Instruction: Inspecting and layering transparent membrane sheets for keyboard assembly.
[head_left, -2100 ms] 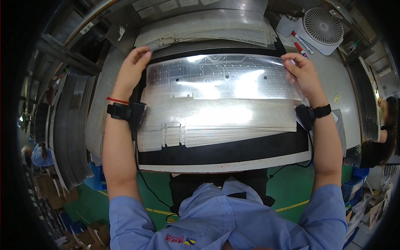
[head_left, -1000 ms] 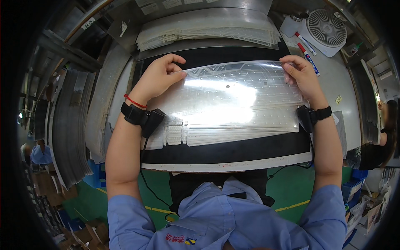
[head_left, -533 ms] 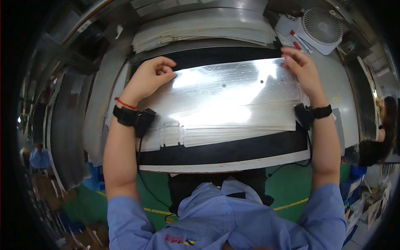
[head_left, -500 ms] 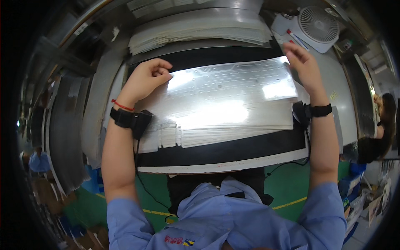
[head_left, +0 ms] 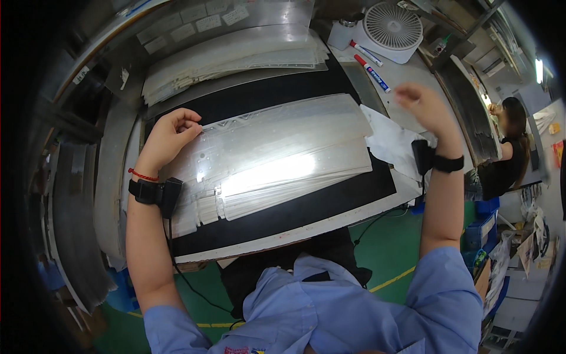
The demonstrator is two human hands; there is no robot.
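Note:
A stack of thin, shiny, silvery sheets lies slanted on a black mat in front of me. The top sheet has small marks and a notched pattern along its far edge. My left hand is at that sheet's far left corner, fingers curled, thumb and fingertips closed at the edge. Off the sheets to the right, my right hand hangs slightly blurred, fingers loosely bent and holding nothing visible. Closest to it are a red-capped marker and a crumpled white sheet.
Another pile of sheets stands at the back. A white fan, a small container and a second marker are at the back right. Grey sheets stand at left. A person works at far right. Cables hang from my wrist straps.
My right hand has let go of the top sheet's right end and moved right, toward the markers. The sheet now lies flatter on the stack. The view has turned rightward.

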